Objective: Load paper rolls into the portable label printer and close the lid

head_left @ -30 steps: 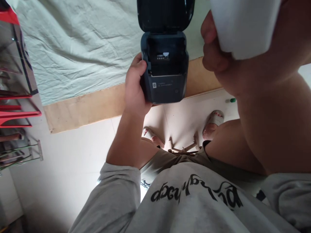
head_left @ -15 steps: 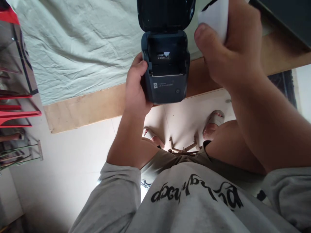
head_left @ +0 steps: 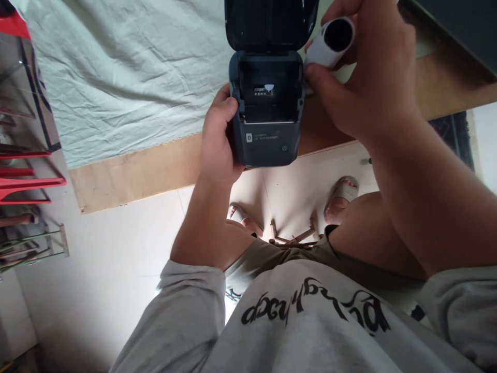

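A dark blue label printer (head_left: 267,137) is in my left hand (head_left: 218,137), held over the table's front edge with the thumb along its side. Its black lid (head_left: 271,26) is swung up, and the roll compartment (head_left: 267,103) inside holds no roll; a small printed sticker shows on its back wall. My right hand (head_left: 373,83) is closed on a white label roll (head_left: 328,46), gripped between thumb and fingers. The roll's dark hollow core faces up toward me. It is beside the printer's upper right side; whether it touches the printer I cannot tell.
A pale green cloth (head_left: 135,77) covers the table, whose bare wooden edge (head_left: 135,168) shows in front. A dark flat object (head_left: 458,31) lies at the upper right. Red frames (head_left: 31,181) and a green-legged rack (head_left: 34,248) stand at the left.
My right hand has brought the label roll left and down, closer to the printer, turning its hollow end into view. The printer has shifted slightly right in my left hand.
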`<act>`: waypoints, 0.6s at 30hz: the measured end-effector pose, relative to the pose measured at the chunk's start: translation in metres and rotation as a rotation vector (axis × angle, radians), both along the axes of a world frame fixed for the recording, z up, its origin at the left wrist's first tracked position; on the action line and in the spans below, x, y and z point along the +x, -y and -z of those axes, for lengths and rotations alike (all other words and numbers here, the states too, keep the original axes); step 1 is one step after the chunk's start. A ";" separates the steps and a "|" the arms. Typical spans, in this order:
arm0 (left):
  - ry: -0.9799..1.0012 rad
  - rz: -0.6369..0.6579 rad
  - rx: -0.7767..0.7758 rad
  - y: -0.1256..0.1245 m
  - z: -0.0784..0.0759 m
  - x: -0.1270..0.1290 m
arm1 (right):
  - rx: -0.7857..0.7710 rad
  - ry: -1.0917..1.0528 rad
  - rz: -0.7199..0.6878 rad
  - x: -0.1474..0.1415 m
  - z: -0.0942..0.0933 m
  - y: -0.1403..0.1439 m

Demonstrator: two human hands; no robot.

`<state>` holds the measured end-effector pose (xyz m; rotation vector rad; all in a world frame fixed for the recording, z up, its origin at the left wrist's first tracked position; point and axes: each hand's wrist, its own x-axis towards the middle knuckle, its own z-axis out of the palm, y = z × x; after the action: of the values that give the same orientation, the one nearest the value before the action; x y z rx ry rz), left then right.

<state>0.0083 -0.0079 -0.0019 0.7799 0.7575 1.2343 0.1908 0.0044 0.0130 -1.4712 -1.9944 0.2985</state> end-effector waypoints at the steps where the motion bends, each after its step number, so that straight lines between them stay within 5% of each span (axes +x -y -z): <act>1: 0.006 -0.002 0.004 0.000 0.000 0.000 | -0.001 0.053 0.009 0.000 0.002 -0.002; 7: 0.036 -0.002 0.010 -0.001 0.001 0.001 | -0.013 0.196 0.021 0.001 0.012 -0.009; 10: 0.041 0.007 0.022 0.000 -0.001 0.001 | 0.099 0.191 -0.007 0.003 0.005 -0.005; 13: 0.055 0.013 0.013 0.001 -0.003 0.002 | 0.234 0.144 -0.034 0.005 -0.004 0.000; 18: 0.064 0.011 0.014 0.003 -0.003 0.003 | 0.208 -0.020 -0.068 0.002 -0.010 0.007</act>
<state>0.0116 -0.0106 0.0013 0.7515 0.6921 1.2496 0.1926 -0.0022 0.0226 -1.2685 -1.9966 0.1288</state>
